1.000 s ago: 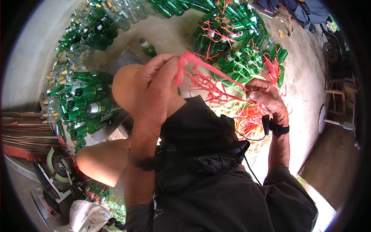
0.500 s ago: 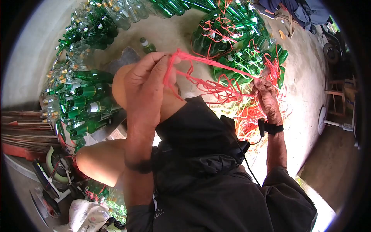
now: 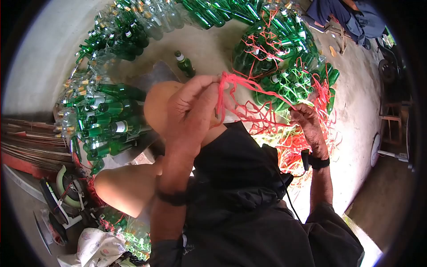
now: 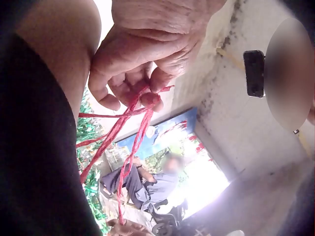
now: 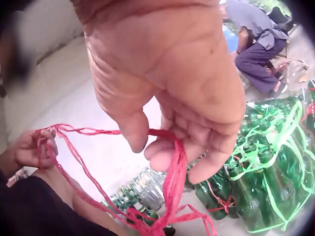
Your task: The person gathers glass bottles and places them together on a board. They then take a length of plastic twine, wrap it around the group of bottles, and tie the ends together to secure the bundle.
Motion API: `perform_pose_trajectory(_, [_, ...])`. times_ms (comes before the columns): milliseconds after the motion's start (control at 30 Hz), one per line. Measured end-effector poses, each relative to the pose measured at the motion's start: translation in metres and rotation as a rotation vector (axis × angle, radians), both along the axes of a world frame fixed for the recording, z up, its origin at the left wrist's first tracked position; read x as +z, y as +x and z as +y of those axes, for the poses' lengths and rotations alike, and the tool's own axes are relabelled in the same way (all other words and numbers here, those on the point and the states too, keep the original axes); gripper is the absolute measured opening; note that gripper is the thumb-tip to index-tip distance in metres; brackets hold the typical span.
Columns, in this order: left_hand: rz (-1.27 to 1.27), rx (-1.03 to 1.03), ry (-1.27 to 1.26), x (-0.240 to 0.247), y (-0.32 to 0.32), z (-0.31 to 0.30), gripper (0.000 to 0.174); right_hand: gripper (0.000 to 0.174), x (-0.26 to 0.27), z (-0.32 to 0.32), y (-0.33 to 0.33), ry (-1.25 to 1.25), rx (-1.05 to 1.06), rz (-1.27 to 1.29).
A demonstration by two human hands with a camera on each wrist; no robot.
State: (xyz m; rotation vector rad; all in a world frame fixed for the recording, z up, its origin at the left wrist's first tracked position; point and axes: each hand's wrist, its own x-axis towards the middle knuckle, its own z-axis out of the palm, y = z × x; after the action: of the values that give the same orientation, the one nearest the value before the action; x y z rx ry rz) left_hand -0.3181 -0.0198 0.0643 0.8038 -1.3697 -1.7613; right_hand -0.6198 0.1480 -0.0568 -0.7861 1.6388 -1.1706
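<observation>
Both our left hand [image 3: 191, 106] and right hand [image 3: 308, 123] pinch red twine [image 5: 175, 178], fingers curled nearly closed; they've drawn nearer, so it sags, likely leaving our work slacker.

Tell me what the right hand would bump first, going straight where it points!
Past its red string, the right hand would probably meet green bottles tied with green string; depth is unclear.

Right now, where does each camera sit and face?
Head: on head, looking forward and down at left hand, right hand; arms, knees show.
Left wrist: on that wrist, looking at left hand, another person beyond.
Right wrist: on that wrist, looking at right hand, bottles beyond; left hand shows.
Wrist views share red twine, that person.
</observation>
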Motion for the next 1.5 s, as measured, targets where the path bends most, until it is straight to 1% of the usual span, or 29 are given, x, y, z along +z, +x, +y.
perform_pose_trajectory(67, [0.017,-0.023,-0.017,-0.004,0.0,0.001,0.021,0.015,0.007,-0.005,0.009,-0.034,0.028,0.045])
perform_pose_trajectory(100, [0.009,-0.011,0.001,-0.006,-0.001,0.004,0.021,0.019,0.008,-0.007,0.012,-0.066,0.056,0.091])
perform_pose_trajectory(133, [0.001,0.0,0.018,-0.006,-0.003,0.006,0.02,0.03,0.007,-0.01,0.01,-0.036,0.112,0.091])
perform_pose_trajectory(167, [0.0,0.002,0.015,-0.006,-0.004,0.008,0.02,0.03,0.008,-0.013,0.015,-0.039,0.114,0.09])
perform_pose_trajectory(233, [0.028,0.017,0.122,-0.004,-0.008,0.013,0.02,0.034,0.023,-0.025,0.038,-0.204,0.063,0.454])
perform_pose_trajectory(267, [0.029,0.018,0.121,-0.005,-0.009,0.014,0.02,0.036,0.035,-0.031,0.045,-0.272,0.061,0.654])
perform_pose_trajectory(300, [0.036,0.01,0.115,-0.009,-0.01,0.016,0.02,0.036,0.04,-0.034,0.05,-0.273,0.061,0.653])
perform_pose_trajectory(367, [0.043,0.003,0.108,-0.012,-0.012,0.017,0.02,0.033,0.049,-0.039,0.06,-0.391,-0.047,0.54])
perform_pose_trajectory(400, [0.053,-0.009,0.112,-0.012,-0.013,0.018,0.02,0.025,0.063,-0.042,0.069,-0.439,-0.042,0.486])
perform_pose_trajectory(433, [0.063,-0.022,0.116,-0.013,-0.014,0.02,0.02,0.025,0.073,-0.043,0.076,-0.438,-0.042,0.485])
perform_pose_trajectory(500, [0.067,-0.022,0.086,-0.016,-0.017,0.022,0.019,0.016,0.092,-0.045,0.091,-0.542,0.134,0.386])
perform_pose_trajectory(533, [0.071,-0.021,0.055,-0.017,-0.018,0.022,0.019,0.012,0.106,-0.049,0.105,-0.584,0.137,0.38])
perform_pose_trajectory(567, [0.072,-0.022,0.054,-0.017,-0.019,0.024,0.019,0.016,0.118,-0.051,0.113,-0.548,0.185,0.353])
perform_pose_trajectory(633, [0.089,0.003,-0.007,-0.018,-0.021,0.026,0.016,0.019,0.123,-0.055,0.126,-0.554,0.191,0.283])
perform_pose_trajectory(767, [0.043,-0.01,-0.103,-0.02,-0.019,0.027,0.016,0.019,0.121,-0.064,0.137,-0.505,0.191,0.294])
perform_pose_trajectory(867, [0.085,-0.023,-0.08,-0.021,-0.019,0.027,0.015,0.014,0.11,-0.067,0.139,-0.573,0.138,0.35])
perform_pose_trajectory(933, [0.081,0.0,-0.075,-0.02,-0.019,0.028,0.015,0.006,0.11,-0.063,0.138,-0.478,0.144,0.271])
perform_pose_trajectory(967, [0.082,0.001,-0.073,-0.02,-0.018,0.027,0.015,0.006,0.111,-0.062,0.137,-0.477,0.145,0.272])
perform_pose_trajectory(1000, [0.05,0.003,-0.106,-0.02,-0.016,0.025,0.015,0.005,0.113,-0.06,0.136,-0.455,0.139,0.215])
perform_pose_trajectory(1033, [0.017,0.005,-0.14,-0.02,-0.015,0.024,0.015,0.008,0.116,-0.059,0.134,-0.433,0.132,0.158])
perform_pose_trajectory(1067, [0.018,0.006,-0.139,-0.022,-0.016,0.024,0.015,0.008,0.119,-0.058,0.133,-0.433,0.133,0.158])
perform_pose_trajectory(1133, [0.089,0.036,-0.031,-0.025,-0.02,0.026,0.013,0.015,0.123,-0.057,0.131,-0.369,0.118,0.051])
perform_pose_trajectory(1167, [0.09,0.036,-0.03,-0.023,-0.019,0.026,0.013,0.015,0.122,-0.057,0.13,-0.368,0.118,0.051])
perform_pose_trajectory(1233, [-0.03,0.011,-0.074,-0.015,-0.016,0.026,0.011,0.022,0.119,-0.059,0.126,-0.375,0.085,0.032])
perform_pose_trajectory(1267, [-0.03,0.011,-0.074,-0.015,-0.016,0.027,0.011,0.024,0.119,-0.059,0.125,-0.317,0.072,-0.052])
perform_pose_trajectory(1300, [-0.03,0.009,-0.062,-0.016,-0.017,0.027,0.01,0.024,0.118,-0.059,0.122,-0.316,0.072,-0.052])
perform_pose_trajectory(1367, [-0.031,0.006,-0.049,-0.017,-0.017,0.027,0.01,0.021,0.115,-0.061,0.117,-0.305,0.044,-0.27])
perform_pose_trajectory(1500, [-0.082,-0.004,-0.119,-0.02,-0.016,0.026,0.009,0.024,0.113,-0.067,0.115,-0.264,0.019,-0.37])
